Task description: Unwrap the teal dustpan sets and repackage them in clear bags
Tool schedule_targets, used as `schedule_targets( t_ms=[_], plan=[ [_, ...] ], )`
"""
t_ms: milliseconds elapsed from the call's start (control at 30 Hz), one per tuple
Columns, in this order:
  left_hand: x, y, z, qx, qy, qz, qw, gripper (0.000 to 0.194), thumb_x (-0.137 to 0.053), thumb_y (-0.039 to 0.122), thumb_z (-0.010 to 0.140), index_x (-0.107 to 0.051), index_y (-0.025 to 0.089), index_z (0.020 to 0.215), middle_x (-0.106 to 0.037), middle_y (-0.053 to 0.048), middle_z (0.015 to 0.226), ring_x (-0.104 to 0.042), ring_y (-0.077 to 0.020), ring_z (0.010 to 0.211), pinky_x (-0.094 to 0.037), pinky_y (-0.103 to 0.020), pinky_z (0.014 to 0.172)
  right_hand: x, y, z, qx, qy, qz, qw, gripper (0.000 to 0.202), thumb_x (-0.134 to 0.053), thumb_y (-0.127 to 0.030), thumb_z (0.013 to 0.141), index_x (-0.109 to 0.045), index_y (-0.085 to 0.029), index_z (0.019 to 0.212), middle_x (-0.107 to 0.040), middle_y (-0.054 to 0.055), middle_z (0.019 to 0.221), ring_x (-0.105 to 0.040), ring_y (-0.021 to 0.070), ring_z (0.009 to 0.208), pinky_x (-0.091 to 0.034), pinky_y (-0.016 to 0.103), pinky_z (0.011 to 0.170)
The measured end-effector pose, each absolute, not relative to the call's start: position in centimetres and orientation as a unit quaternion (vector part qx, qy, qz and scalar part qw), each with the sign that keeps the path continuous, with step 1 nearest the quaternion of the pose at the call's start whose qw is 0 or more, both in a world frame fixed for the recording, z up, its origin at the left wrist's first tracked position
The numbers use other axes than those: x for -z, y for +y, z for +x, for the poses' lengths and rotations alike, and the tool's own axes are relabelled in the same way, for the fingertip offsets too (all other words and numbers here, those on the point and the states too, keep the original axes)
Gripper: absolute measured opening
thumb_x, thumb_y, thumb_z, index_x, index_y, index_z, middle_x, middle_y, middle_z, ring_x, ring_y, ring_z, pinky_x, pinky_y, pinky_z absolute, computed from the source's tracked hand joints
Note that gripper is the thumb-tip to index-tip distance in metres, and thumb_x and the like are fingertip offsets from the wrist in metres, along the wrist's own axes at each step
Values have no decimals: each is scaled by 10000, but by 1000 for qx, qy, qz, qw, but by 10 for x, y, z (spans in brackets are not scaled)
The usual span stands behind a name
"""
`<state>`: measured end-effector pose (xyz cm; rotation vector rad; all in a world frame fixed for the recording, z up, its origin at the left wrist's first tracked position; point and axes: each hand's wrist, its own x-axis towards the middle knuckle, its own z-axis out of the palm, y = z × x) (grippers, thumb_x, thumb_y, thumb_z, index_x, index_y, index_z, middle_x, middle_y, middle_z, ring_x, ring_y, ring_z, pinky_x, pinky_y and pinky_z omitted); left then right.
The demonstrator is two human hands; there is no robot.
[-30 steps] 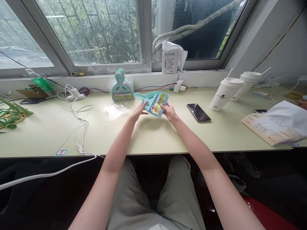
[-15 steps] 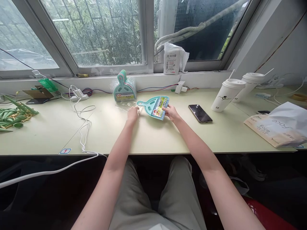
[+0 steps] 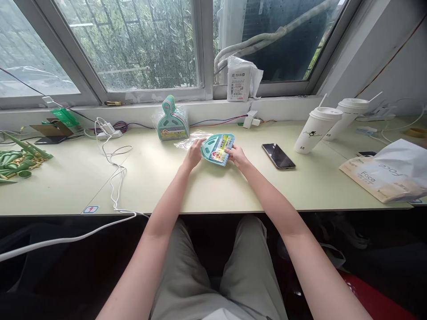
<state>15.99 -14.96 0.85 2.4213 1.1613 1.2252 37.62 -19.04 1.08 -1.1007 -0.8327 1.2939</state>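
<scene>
dustpan set (image 3: 218, 150) held over mid-desk | right hand (image 3: 235, 156) clamped on its right edge | left hand (image 3: 194, 154) pinching clear bag (image 3: 190, 140) at left | bare desk (image 3: 213, 191) toward front edge | phone (image 3: 278, 156) near, right

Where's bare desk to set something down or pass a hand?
Free: the front strip of the desk between the white cable and the phone, and the patch between phone and paper bag. Crowded: the back edge, with the dustpan stack, the clear bag, the left hand and right hand on the small dustpan, and two cups.
</scene>
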Motion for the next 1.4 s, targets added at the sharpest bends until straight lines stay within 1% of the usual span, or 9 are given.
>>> schedule_targets(
  t_ms=[133,267,333,433,567,700,1133,1267,1400],
  plan=[
    [-18,-170,173,-420,380,816,114,539,-342,70,897,-467,219,1400,-522,-112,1397,-547,-211,1247,-423,-384,1071,-9,-190,371,-548,-340,-444,622,197,-676,-49,802,-599,-180,929,-743,28,877,-729,159,765,-634,374,842],
    [-32,-193,184,-481,487,726,65,537,-344,144,954,-379,248,1480,-362,-67,1568,-220,-224,1511,-201,-464,1225,-9,-190,370,-533,-326,-419,658,180,-684,-102,813,-580,-195,927,-734,20,908,-728,157,817,-622,367,875],
    [-38,-195,188,-553,556,618,56,561,-363,245,993,-245,234,1541,-250,-89,1622,-114,-224,1541,-193,-469,1230,-9,-190,370,-526,-324,-411,671,189,-694,-132,809,-574,-200,938,-730,24,929,-727,163,842,-618,370,886],
    [-40,-183,192,-619,569,500,208,621,-366,380,1017,-121,229,1567,-307,-138,1592,-277,-229,1497,-336,-430,1167,-11,-193,366,-521,-328,-398,680,214,-712,-171,798,-574,-203,959,-727,37,976,-724,178,889,-615,382,893],
    [-28,-163,200,-590,382,491,515,557,-465,516,961,-434,187,1409,-610,-132,1334,-595,-253,1239,-491,-410,1028,-15,-198,358,-514,-339,-387,686,226,-703,-190,801,-571,-201,984,-718,50,1006,-715,185,938,-611,377,897],
    [-15,-165,212,-538,284,496,619,519,-676,513,827,-583,173,1209,-698,-105,1194,-624,-275,1190,-494,-440,1040,-18,-201,354,-487,-322,-392,711,258,-666,-178,817,-545,-208,1043,-700,56,1061,-701,170,973,-606,349,894],
    [-17,-185,220,-447,287,562,634,670,-828,403,683,-560,261,1280,-593,-84,1389,-553,-300,1294,-456,-460,1059,-16,-198,355,-453,-315,-407,728,315,-649,-233,822,-511,-239,1105,-670,78,1171,-681,177,1059,-604,331,879],
    [-18,-180,220,-445,279,551,649,545,-704,546,773,-611,243,1216,-625,-91,1346,-540,-305,1308,-461,-440,1046,-16,-199,354,-442,-328,-403,731,306,-644,-253,825,-490,-256,1089,-659,63,1189,-663,165,1102,-596,320,897],
    [-16,-173,217,-520,301,530,598,539,-780,395,663,-602,179,1123,-683,-107,1219,-615,-293,1193,-478,-420,1019,-18,-200,350,-482,-307,-391,721,287,-593,-167,813,-476,-252,1060,-658,47,1174,-678,150,1048,-602,319,887]
  ],
)
